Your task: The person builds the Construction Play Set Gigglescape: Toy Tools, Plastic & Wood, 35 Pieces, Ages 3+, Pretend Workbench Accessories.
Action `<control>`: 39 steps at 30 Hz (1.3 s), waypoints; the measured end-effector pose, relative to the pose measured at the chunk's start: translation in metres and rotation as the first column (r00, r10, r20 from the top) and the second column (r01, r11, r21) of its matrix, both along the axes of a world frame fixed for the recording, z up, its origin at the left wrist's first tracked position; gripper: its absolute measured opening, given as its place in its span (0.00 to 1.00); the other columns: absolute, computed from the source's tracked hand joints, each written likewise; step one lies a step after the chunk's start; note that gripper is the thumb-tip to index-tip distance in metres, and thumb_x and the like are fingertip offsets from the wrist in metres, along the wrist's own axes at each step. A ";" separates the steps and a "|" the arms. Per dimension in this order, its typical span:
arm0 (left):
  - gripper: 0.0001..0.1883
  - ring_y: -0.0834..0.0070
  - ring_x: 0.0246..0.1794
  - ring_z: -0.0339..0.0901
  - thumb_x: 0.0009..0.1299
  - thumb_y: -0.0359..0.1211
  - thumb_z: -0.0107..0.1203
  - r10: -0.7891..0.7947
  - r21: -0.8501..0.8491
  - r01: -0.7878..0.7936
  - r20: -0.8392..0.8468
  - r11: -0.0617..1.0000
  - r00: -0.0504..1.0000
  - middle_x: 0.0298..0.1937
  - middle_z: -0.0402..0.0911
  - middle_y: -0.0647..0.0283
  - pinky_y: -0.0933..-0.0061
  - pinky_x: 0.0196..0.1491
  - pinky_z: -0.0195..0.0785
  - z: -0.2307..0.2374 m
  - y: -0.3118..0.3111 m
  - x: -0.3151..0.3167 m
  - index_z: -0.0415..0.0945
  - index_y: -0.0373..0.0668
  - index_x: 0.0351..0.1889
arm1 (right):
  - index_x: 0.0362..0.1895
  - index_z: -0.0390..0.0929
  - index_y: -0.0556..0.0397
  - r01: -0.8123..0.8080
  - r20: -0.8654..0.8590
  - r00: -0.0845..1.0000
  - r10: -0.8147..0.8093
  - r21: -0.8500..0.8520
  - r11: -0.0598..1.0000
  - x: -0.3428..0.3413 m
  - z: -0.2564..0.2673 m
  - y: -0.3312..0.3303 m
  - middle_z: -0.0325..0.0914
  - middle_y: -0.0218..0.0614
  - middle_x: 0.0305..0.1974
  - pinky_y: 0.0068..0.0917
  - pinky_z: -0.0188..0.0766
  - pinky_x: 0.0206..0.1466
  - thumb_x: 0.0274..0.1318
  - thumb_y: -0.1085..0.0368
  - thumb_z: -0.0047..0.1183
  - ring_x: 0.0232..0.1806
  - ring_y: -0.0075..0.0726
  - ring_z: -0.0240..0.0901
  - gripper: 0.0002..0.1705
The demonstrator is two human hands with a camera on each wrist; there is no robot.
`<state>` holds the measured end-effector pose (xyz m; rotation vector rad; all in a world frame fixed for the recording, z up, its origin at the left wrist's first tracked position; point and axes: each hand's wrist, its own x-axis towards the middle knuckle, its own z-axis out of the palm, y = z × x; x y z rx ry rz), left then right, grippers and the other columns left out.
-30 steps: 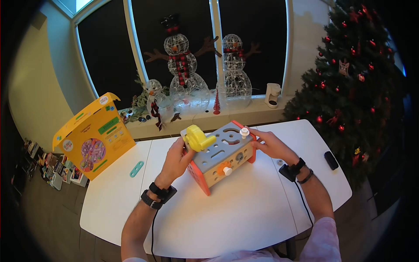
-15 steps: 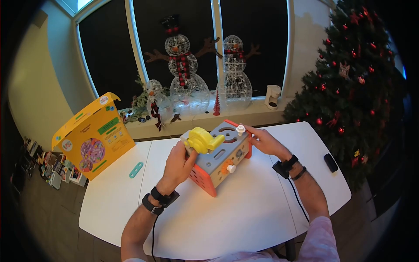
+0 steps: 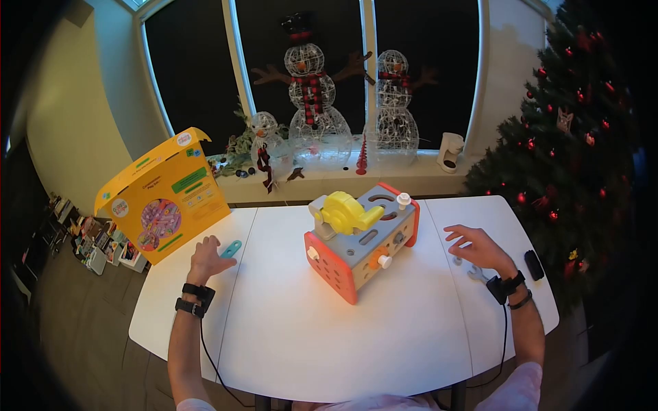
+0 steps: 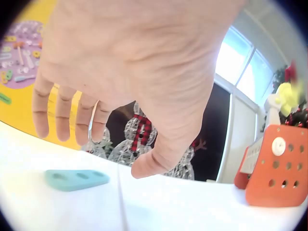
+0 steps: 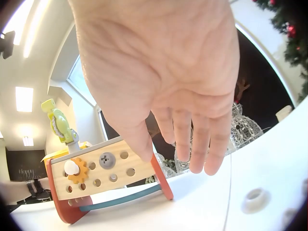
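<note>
A toy workbench (image 3: 356, 246) with grey top, wooden front and orange-red ends stands mid-table, untouched. On its top sits a yellow part (image 3: 348, 214); a white bolt (image 3: 403, 200) stands at the top's right end, and an orange gear (image 5: 78, 172) is on the front. Fingers spread, my left hand (image 3: 205, 262) hovers near a teal strip with holes (image 4: 77, 179), holding nothing. My right hand (image 3: 480, 249), also empty with relaxed fingers, is above the table's right part, near a grey wrench (image 3: 478, 274) and a small white piece (image 5: 256, 199).
A yellow box (image 3: 161, 198) stands at the table's (image 3: 288, 342) back left. At the right edge lies a black object (image 3: 534, 265). Behind the table are a sill with wire snowmen (image 3: 320, 130) and a white appliance (image 3: 449, 152); a decorated tree (image 3: 548, 157) is at right.
Both hands have let go of the workbench and moved apart, left hand toward the teal strip, right hand to the right. The head view has shifted slightly.
</note>
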<state>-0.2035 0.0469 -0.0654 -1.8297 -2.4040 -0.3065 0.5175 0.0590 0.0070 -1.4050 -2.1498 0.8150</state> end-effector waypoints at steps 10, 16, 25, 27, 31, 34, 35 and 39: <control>0.27 0.59 0.41 0.89 0.49 0.47 0.83 0.018 -0.042 -0.011 0.183 0.999 0.983 0.39 0.92 0.55 0.62 0.48 0.83 0.000 0.008 -0.003 0.90 0.37 0.39 | 0.68 0.83 0.55 0.004 -0.018 1.000 -0.001 0.133 0.991 0.022 0.005 -0.024 0.92 0.45 0.54 0.35 0.87 0.54 0.73 0.65 0.68 0.51 0.39 0.93 0.23; 0.24 0.63 0.38 0.90 0.52 0.41 0.83 -0.179 0.042 0.175 0.307 0.984 0.935 0.38 0.93 0.55 0.63 0.48 0.85 0.058 -0.015 0.050 0.90 0.36 0.42 | 0.66 0.85 0.57 0.016 -0.003 1.000 -0.016 0.094 0.995 0.009 0.023 -0.037 0.92 0.44 0.53 0.34 0.87 0.57 0.73 0.64 0.67 0.53 0.40 0.93 0.21; 0.16 0.72 0.40 0.91 0.59 0.31 0.77 -0.735 0.361 0.647 0.433 0.672 0.522 0.40 0.93 0.61 0.71 0.45 0.85 0.135 -0.056 0.195 0.91 0.39 0.46 | 0.63 0.88 0.56 -0.157 0.019 0.988 0.156 0.138 0.978 -0.055 0.049 -0.056 0.93 0.42 0.53 0.36 0.86 0.58 0.72 0.64 0.68 0.52 0.40 0.92 0.19; 0.17 0.71 0.40 0.91 0.60 0.31 0.77 -0.819 0.417 0.708 0.365 0.570 0.444 0.41 0.93 0.61 0.71 0.45 0.85 0.139 -0.056 0.215 0.92 0.41 0.47 | 0.64 0.89 0.53 -0.243 0.084 0.969 0.230 0.208 0.947 -0.063 0.048 -0.059 0.93 0.40 0.53 0.39 0.86 0.58 0.72 0.63 0.69 0.51 0.41 0.92 0.20; 0.20 0.68 0.40 0.89 0.59 0.33 0.79 -0.840 0.375 0.757 0.330 0.535 0.430 0.44 0.93 0.59 0.70 0.42 0.85 0.132 -0.040 0.233 0.92 0.41 0.50 | 0.61 0.89 0.55 -0.275 0.102 0.961 0.258 0.224 0.935 -0.077 0.061 -0.072 0.93 0.43 0.53 0.39 0.87 0.57 0.73 0.62 0.69 0.52 0.44 0.91 0.18; 0.21 0.67 0.40 0.89 0.60 0.35 0.81 -0.855 0.376 0.772 0.304 0.513 0.421 0.46 0.93 0.59 0.69 0.41 0.84 0.123 -0.029 0.240 0.92 0.41 0.51 | 0.61 0.89 0.54 -0.272 0.091 0.962 0.259 0.199 0.942 -0.080 0.066 -0.078 0.93 0.42 0.53 0.39 0.86 0.57 0.73 0.62 0.69 0.52 0.45 0.91 0.17; 0.21 0.67 0.40 0.89 0.60 0.35 0.81 -0.855 0.375 0.772 0.303 0.512 0.420 0.46 0.93 0.59 0.69 0.41 0.84 0.122 -0.028 0.241 0.92 0.41 0.51 | 0.61 0.89 0.53 -0.282 0.112 0.958 0.264 0.195 0.939 -0.081 0.066 -0.080 0.93 0.42 0.52 0.39 0.86 0.57 0.73 0.62 0.69 0.53 0.45 0.91 0.17; 0.21 0.67 0.39 0.88 0.61 0.38 0.81 -0.865 0.367 0.784 0.251 0.501 0.435 0.48 0.93 0.60 0.68 0.39 0.84 0.118 -0.024 0.243 0.92 0.42 0.52 | 0.60 0.90 0.52 -0.293 0.136 0.953 0.270 0.194 0.936 -0.079 0.065 -0.081 0.92 0.43 0.52 0.39 0.86 0.57 0.72 0.61 0.69 0.52 0.48 0.91 0.17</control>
